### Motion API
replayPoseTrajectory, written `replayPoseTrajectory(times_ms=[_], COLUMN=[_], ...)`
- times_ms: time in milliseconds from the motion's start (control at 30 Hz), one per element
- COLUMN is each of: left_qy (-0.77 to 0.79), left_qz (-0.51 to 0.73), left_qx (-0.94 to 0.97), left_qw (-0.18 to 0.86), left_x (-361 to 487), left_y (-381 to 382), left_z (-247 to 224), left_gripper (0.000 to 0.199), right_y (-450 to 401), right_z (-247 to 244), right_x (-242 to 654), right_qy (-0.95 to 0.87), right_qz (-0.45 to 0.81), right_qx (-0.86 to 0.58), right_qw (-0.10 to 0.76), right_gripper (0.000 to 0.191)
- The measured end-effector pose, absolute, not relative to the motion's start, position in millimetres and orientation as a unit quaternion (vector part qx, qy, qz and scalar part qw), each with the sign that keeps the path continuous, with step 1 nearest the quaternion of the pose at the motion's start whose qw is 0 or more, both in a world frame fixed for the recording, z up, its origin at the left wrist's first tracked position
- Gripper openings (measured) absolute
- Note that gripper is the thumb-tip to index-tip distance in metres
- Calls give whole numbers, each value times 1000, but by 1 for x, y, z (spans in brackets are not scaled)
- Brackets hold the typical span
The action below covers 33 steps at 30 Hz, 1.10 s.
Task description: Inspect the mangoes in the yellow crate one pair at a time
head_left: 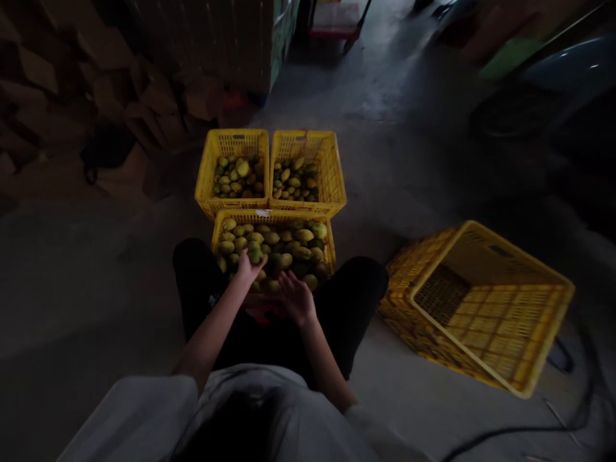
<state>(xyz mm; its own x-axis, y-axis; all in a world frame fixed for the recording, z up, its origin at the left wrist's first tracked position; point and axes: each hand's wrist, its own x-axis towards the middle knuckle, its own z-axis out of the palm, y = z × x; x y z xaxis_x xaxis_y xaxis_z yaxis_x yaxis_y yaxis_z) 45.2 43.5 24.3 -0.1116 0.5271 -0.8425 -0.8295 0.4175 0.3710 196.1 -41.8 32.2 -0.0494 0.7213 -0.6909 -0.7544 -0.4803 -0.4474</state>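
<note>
A yellow crate (219, 221) full of green-yellow fruits (303, 235) stands between my knees. My left hand (249, 267) is closed round a greenish fruit (255, 252) over the left part of this crate. To its right, my right hand (296, 298) hovers at the crate's near edge with its fingers stretched out and nothing visible in it. Beyond the near crate, two more yellow crates stand side by side, a left one (206, 168) and a right one (337, 172), each partly filled with smaller-looking fruits.
Tilted yellow crates (491, 308), nested together with an open top, lie at the right. Cardboard pieces (110, 90) are heaped at the back left. A trolley (335, 16) stands at the far top. A dark cable (520, 429) runs across the floor at the lower right.
</note>
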Motion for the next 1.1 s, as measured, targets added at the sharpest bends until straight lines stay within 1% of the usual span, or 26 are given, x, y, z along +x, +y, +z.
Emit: replayPoseTrajectory(times_ms=[33,67,133,167,233,267,333,433,467,533,633,767,833,967,1100], left_qy=[517,475,399,383,378,392,456,652,676,691,680,683,686,675,672], left_qz=[533,556,572,567,558,551,520,377,351,331,357,326,304,284,259], left_qx=[-127,-96,-23,12,79,119,228,395,397,395,406,375,365,378,402], left_qw=[658,675,716,730,735,727,685,527,512,507,495,536,551,567,566], left_x=[55,65,84,91,98,96,85,63,58,51,47,45,45,49,49], left_y=[67,90,127,137,137,126,85,8,-11,-32,-26,-14,-19,-31,-32], left_z=[40,57,88,99,107,102,76,23,9,-7,-9,-8,-13,-24,-25], left_gripper=[20,23,33,37,37,35,28,12,8,15,10,15,20,25,24], right_y=[-58,-68,-75,-73,-67,-64,-60,-62,-64,-66,-68,-67,-65,-67,-72], right_z=[25,20,14,12,8,5,-3,-17,-20,-26,-27,-19,-16,-17,-28], right_x=[205,213,222,224,225,223,220,216,215,215,216,218,218,217,220], right_qy=[41,81,109,116,121,126,131,103,93,79,74,84,96,112,20], right_qz=[721,720,710,705,700,700,702,699,698,699,703,709,709,705,728], right_qx=[-476,-481,-462,-450,-444,-455,-490,-532,-538,-545,-551,-540,-535,-530,-497], right_qw=[503,494,521,535,546,536,500,466,463,457,444,447,449,457,472], right_gripper=[13,14,17,19,20,20,20,18,17,13,12,11,12,17,8])
